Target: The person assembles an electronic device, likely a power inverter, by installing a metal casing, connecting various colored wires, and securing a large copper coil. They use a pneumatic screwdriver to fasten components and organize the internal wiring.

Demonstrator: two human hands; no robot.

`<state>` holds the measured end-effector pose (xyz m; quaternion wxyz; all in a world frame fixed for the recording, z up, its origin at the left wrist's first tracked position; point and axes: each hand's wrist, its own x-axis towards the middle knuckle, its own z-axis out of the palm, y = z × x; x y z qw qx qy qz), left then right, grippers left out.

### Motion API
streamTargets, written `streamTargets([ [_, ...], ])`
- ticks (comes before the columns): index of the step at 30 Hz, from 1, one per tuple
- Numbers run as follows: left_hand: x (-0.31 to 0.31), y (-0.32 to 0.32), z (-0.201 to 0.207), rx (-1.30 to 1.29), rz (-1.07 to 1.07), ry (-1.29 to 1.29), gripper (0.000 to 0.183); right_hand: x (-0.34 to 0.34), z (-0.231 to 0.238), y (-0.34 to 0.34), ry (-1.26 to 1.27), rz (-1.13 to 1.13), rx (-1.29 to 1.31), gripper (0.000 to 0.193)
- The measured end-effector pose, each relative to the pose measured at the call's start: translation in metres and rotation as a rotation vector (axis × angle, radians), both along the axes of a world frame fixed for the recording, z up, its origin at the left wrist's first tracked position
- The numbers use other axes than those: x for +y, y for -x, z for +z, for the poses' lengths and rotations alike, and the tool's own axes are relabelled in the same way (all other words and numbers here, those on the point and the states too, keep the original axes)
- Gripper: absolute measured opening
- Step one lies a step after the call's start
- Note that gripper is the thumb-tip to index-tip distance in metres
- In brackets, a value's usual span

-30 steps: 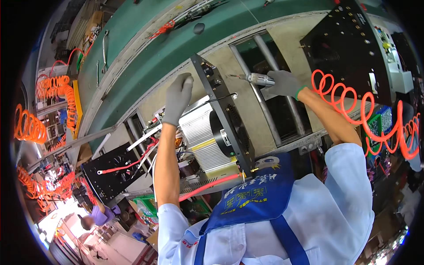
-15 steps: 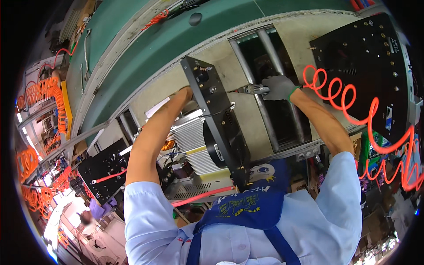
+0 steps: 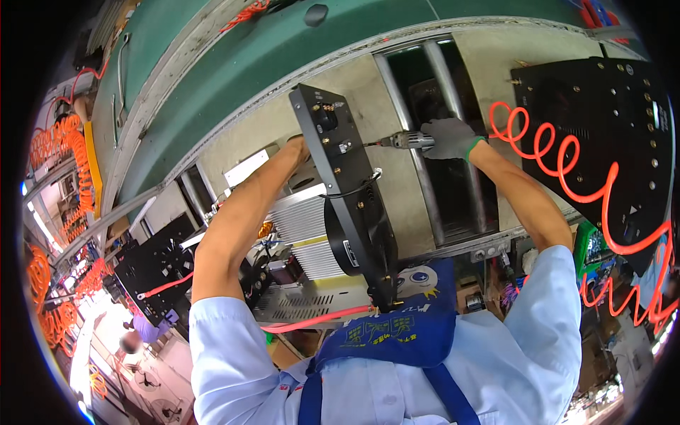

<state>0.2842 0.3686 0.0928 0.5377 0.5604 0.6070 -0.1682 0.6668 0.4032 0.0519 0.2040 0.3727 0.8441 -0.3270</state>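
A grey glove covers my right hand [image 3: 452, 139], which is wrapped round an air screwdriver [image 3: 407, 141]. The tool lies level, its thin bit pointing left at a connector area on the black metal panel [image 3: 341, 156] and ending at or just short of it. This panel stands upright on the line as the end plate of an electrical unit with a finned silver heat sink [image 3: 301, 219]. My left hand [image 3: 298, 150] reaches behind the panel's far left side; its fingers are hidden there. A black cable crosses the panel's face.
A red coiled air hose [image 3: 567, 156] hangs across a large black panel [image 3: 595, 134] at the right. Metal rollers [image 3: 418, 156] span a gap in the bench. A green surface [image 3: 234, 92] with wrenches [image 3: 120, 92] runs along the far side. Another black panel [image 3: 159, 265] sits lower left.
The whole view has shifted and turned slightly, so the right-hand panel appears lower. Both hands and the screwdriver keep about the same place beside the upright panel.
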Motion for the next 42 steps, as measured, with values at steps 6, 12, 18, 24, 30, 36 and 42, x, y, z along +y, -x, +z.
streamTargets([
  [6,-0.008,-0.011,0.048,0.063,-0.056,-0.123,0.036,0.008,-0.014,0.006,-0.025,0.061,-0.002,0.044],
  [12,-0.053,-0.036,0.146,0.285,-0.027,-0.547,0.03,0.017,-0.026,0.001,-0.08,0.12,0.037,0.043],
  [18,-0.09,-0.05,0.141,0.242,0.089,-0.89,0.032,0.02,-0.023,0.01,-0.027,0.143,-0.01,0.041],
  [24,-0.09,-0.055,0.14,0.293,0.048,-0.935,0.033,0.023,-0.023,0.013,-0.053,0.113,0.018,0.037],
  [30,-0.09,-0.053,0.135,0.293,0.046,-0.929,0.034,0.021,-0.018,0.018,-0.057,0.112,-0.045,0.038],
  [36,-0.088,-0.058,0.135,0.288,0.048,-0.951,0.037,0.021,-0.014,0.021,-0.055,0.135,-0.038,0.037],
  [42,-0.087,-0.06,0.133,0.315,0.027,-0.937,0.039,0.021,-0.017,0.017,-0.063,0.125,-0.01,0.036],
])
